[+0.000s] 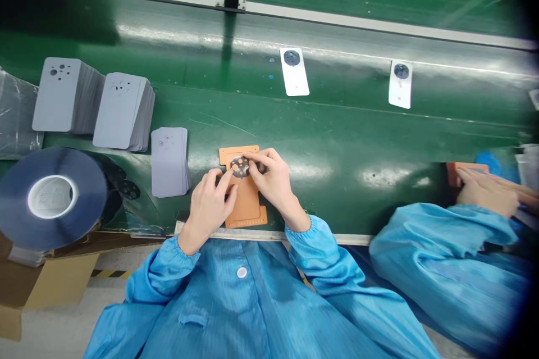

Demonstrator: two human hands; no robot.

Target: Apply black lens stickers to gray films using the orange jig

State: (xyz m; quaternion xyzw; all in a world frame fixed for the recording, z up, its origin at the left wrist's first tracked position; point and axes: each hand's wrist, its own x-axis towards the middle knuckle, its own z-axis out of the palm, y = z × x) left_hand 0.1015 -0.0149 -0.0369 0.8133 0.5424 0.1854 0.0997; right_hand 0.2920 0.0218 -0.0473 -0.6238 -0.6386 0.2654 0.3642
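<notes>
An orange fixture [247, 204] with notched corners lies on the green work surface in front of me. Set in its upper part is a round black camera-lens film [240, 166] with several holes. My right hand [272, 176] has its thumb and index finger closed on the film's right edge. On the other side, my left hand [213, 199] rests at the fixture's left edge, index fingertip by the film and thumb apart from it, with nothing held. Left of the hands stands a small stack of thin grey phone-shaped sheets [169, 162].
Two taller stacks of grey sheets [63, 95] and a big roll of film [90, 196] lie left, above an open cardboard box [63, 280]. White phone-shaped panels [297, 78] lie farther back. At right, a co-worker's hand [488, 193] touches another orange fixture [452, 173].
</notes>
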